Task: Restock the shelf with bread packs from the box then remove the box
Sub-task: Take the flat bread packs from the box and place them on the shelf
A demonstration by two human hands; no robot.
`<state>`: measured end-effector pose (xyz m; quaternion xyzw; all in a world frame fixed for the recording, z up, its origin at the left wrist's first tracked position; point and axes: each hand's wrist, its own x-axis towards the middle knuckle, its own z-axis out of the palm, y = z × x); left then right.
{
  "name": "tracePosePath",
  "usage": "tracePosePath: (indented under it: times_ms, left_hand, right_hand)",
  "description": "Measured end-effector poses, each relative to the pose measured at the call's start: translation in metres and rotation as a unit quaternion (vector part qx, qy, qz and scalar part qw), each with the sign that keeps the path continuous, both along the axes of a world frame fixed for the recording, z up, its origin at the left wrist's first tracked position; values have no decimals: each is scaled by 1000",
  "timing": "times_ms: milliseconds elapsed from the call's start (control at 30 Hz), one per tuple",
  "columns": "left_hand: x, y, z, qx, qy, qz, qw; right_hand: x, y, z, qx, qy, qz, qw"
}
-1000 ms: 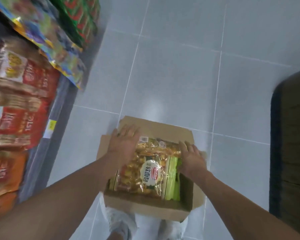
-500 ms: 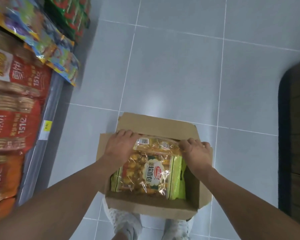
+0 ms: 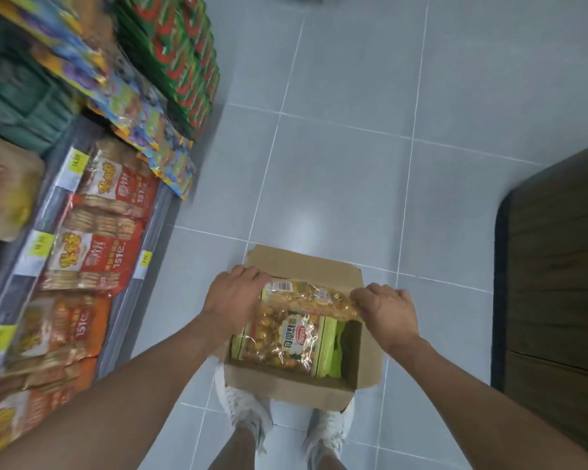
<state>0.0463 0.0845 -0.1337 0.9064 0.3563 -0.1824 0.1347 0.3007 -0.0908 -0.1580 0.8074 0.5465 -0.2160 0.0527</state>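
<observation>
Shelf (image 3: 157, 212) at left, stocked with red and orange biscuit bags. Cardboard box (image 3: 286, 385) on the floor, flaps open (white shoes just behind it). Left hand (image 3: 233, 295) and right hand (image 3: 386, 312) grip the top bread pack (image 3: 296, 329) at its far corners; green packs beneath.

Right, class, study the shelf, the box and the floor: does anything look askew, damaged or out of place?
Two small things. The colourful snack bags seem to jut past the shelf edge over the floor. The cardboard box has a ragged far flap. The bread pack, gripped by the left hand and right hand, looks intact.
</observation>
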Motion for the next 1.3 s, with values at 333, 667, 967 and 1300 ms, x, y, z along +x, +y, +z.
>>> tracePosePath:
  times_ms: [333,667,967,1300]
  left_hand:
    - [-22,0,226,-17,-84,70,994]
    - [-74,5,409,41,-101,148,983]
    - [-197,-16,530,69,-170,258,949]
    - [-336,-68,633,123,-289,340,887]
  right_hand:
    - [13,16,221,76,66,-3,995]
    - [3,87,425,147,97,94,980]
    - [-91,140,551,236,93,239,937]
    - [-241,158,651,308,133,336,880]
